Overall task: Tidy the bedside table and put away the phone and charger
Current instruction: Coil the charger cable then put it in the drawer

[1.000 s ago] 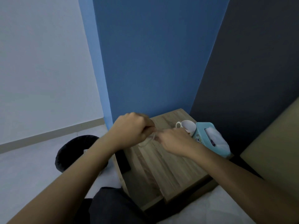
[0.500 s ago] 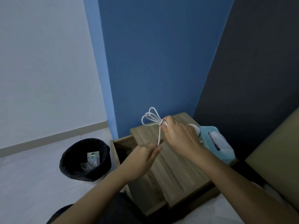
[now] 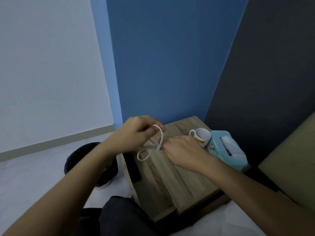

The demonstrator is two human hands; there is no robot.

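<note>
Charger cable (image 3: 161, 136), white and thin, hangs in the air just above the tabletop (image 3: 179, 181), caught between both hands. The left hand (image 3: 138, 133) is raised a little over the back left part of the wood, its fingers curled round the top of one loop. The right hand (image 3: 184, 150) sits lower and close beside it, fingers and thumb pinching the spot where the strands gather; a second loop droops from there towards the wood. The two hands are near each other but not touching.

The tabletop is pale wood-grain, the top of a small bedside unit set in a corner. At its far right edge stands a white mug (image 3: 202, 137) with a yellow printed label, upright, handle to the left. Touching the mug on the right is a light blue tissue box (image 3: 226, 150) with white tissue showing in its slot. On the unit's left side an open drawer (image 3: 126, 169) shows a dark inside.

Behind the unit is a blue wall (image 3: 170, 65), with a dark grey wall (image 3: 272, 74) to the right and a white wall (image 3: 51, 65) to the left. A black bin (image 3: 85, 160) stands on the pale floor (image 3: 34, 176) left of the drawer, partly hidden by the left forearm.
</note>
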